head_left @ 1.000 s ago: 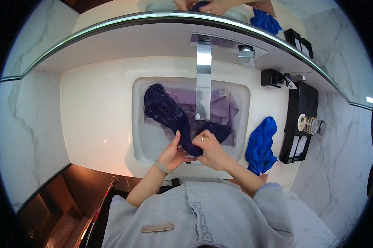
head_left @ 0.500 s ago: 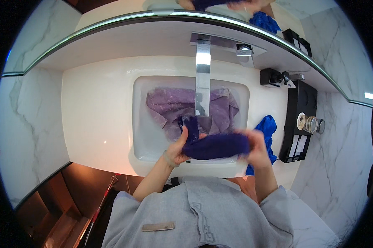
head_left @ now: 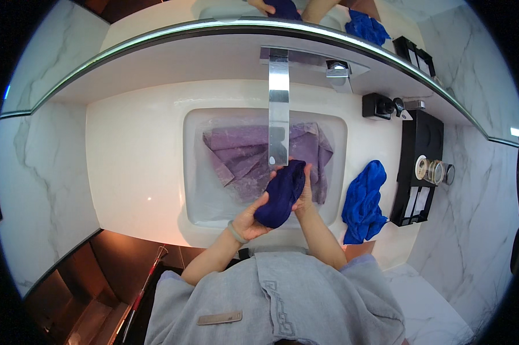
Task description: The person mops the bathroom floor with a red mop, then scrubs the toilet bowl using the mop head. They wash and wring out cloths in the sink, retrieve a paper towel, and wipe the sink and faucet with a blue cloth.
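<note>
A dark blue wet cloth (head_left: 281,192) is bunched into a roll above the white sink basin (head_left: 197,195). My left hand (head_left: 249,220) grips its lower end, and my right hand (head_left: 303,190) clasps its upper side. Under the cloth a purple cloth (head_left: 242,154) lies soaking in the water. A chrome faucet spout (head_left: 278,103) reaches over the basin, its tip just above my hands.
A bright blue cloth (head_left: 364,201) lies on the white counter right of the basin. A black tray (head_left: 421,167) with small jars stands at the right. A mirror (head_left: 225,8) runs along the back. A dark open shelf (head_left: 87,287) sits lower left.
The dark blue cloth was lifted out of the water, stretched between both hands, and is now gathered into a compact roll between them, over the basin.
</note>
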Demonstrator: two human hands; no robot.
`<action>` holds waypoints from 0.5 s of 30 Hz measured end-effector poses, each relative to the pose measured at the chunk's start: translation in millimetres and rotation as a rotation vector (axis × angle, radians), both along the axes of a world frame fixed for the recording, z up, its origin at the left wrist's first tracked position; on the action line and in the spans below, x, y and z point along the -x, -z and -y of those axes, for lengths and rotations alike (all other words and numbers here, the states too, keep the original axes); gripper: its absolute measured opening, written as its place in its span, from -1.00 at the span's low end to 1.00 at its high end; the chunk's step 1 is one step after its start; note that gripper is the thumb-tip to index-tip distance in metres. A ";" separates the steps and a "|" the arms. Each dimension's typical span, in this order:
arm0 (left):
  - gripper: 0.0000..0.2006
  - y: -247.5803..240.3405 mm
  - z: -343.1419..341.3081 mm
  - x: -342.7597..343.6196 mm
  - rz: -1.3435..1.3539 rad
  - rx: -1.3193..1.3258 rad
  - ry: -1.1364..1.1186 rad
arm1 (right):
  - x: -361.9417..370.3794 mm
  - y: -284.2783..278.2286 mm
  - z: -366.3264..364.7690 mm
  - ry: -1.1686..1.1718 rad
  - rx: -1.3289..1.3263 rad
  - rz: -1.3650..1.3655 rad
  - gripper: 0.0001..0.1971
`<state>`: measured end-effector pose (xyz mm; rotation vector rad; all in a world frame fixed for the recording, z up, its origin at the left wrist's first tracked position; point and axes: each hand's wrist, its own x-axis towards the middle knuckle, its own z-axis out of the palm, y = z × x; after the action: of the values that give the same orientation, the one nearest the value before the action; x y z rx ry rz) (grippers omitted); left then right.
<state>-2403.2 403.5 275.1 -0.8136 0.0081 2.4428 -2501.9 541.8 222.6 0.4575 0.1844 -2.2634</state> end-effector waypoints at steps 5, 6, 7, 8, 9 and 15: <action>-0.47 4.4 13.3 25.1 -0.381 0.954 0.665 | 18.3 1.0 -5.1 -0.309 -0.537 0.090 -0.77; -0.50 4.7 16.5 29.9 -0.464 1.228 0.814 | 18.3 -9.2 -0.4 -0.306 -0.548 0.066 -0.79; -0.47 -1.7 17.7 32.4 -0.490 1.339 0.876 | 18.0 -13.3 -1.9 -0.308 -0.571 0.038 -0.82; -0.43 -8.7 18.7 34.9 -0.516 1.450 0.937 | 17.5 -16.2 -5.1 -0.309 -0.594 0.010 -0.84; -0.39 -11.7 19.1 36.8 -0.542 1.562 0.998 | 17.8 -19.3 -7.7 -0.310 -0.618 -0.017 -0.87; -0.08 44.3 53.7 -12.6 -0.596 1.270 0.413 | 19.0 -98.5 -0.6 -0.314 -0.933 -1.311 -0.79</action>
<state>-2390.6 349.8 230.8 -0.3897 1.8529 1.9697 -2520.9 542.4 321.0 -0.6521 1.8269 -1.6892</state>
